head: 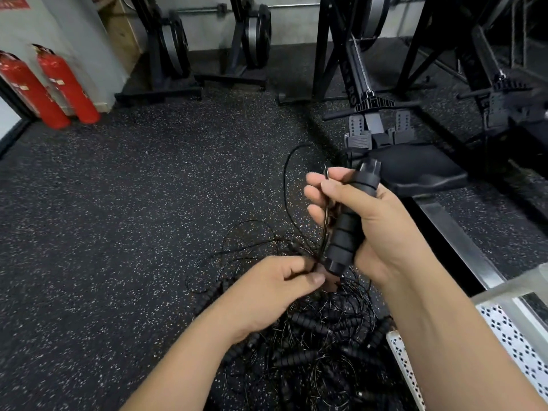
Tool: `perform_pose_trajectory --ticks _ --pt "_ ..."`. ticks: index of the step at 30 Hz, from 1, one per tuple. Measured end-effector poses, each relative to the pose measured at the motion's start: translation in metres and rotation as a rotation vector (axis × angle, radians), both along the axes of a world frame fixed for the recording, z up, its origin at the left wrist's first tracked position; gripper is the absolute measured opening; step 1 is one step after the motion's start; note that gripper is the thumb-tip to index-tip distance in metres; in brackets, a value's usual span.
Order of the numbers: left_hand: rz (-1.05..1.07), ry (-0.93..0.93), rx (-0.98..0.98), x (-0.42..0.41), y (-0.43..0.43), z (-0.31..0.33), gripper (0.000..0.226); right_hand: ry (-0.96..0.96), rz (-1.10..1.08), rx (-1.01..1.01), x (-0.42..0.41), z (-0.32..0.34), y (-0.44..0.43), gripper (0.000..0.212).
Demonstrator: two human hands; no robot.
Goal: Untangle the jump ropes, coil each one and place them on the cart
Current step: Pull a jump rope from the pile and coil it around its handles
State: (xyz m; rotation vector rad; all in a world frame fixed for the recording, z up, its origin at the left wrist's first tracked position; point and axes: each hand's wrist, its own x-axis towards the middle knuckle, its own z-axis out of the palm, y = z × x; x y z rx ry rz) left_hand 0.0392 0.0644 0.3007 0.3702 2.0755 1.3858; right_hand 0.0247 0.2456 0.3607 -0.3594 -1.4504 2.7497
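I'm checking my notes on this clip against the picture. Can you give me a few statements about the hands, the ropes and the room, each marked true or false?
1. The right hand grips a black ribbed handle. True.
2. The left hand lies flat on the floor. False: it is raised and pinches a thin cable just below the handle.
3. A tangled pile of jump ropes lies on the speckled floor. True.
4. Three blue fire extinguishers stand by the wall. False: there are two red fire extinguishers, at the left.
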Motion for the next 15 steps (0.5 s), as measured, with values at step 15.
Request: perform_pose_trajectory --ticks 15 --pt "0.54 0.079 0.473 -0.026 -0.035 0.02 0.028 -0.177 0.614 0.495 0.002 -0.036 -0.018 0.039"
